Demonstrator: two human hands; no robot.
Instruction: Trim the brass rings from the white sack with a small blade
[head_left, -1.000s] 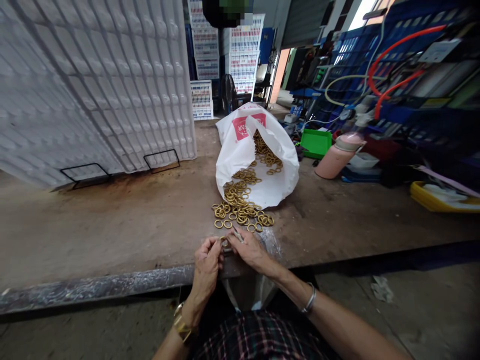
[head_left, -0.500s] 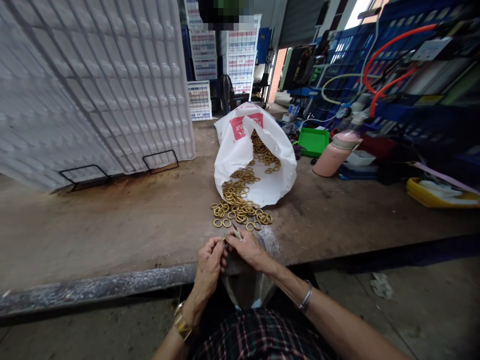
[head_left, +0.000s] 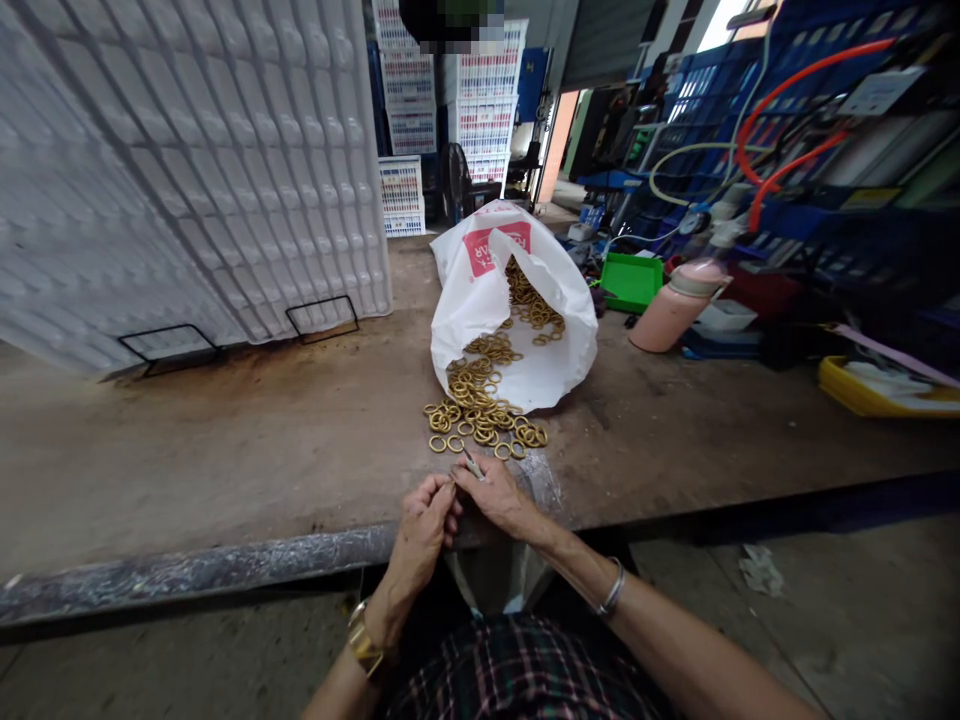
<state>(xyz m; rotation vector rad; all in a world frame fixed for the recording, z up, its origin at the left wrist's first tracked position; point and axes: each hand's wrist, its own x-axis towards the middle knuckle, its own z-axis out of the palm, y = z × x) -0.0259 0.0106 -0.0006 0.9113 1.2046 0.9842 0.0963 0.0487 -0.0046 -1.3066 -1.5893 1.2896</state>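
Head view, left hand (head_left: pixel 425 522) pinching a brass-coloured ring (head_left: pixel 453 484) (mostly hidden by fingertips) at the table's (head_left: pixel 300 455) near edge, right hand (head_left: pixel 493 496) gripping a slim pointed tool (head_left: pixel 473 465), round dull-gold loose rings (head_left: pixel 480 418) spilling from a white bag (head_left: pixel 480 305)

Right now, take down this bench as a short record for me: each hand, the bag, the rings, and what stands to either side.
Left hand: pinching a small gold-coloured piece, mostly hidden
Right hand: holding a slim pointed tool
Bag: white, red print, mouth open toward the hands
Rings: gold-coloured, in the bag and spilled onto the bench
Left side: white ribbed panels
Right side: green tray, pink bottle, yellow tray
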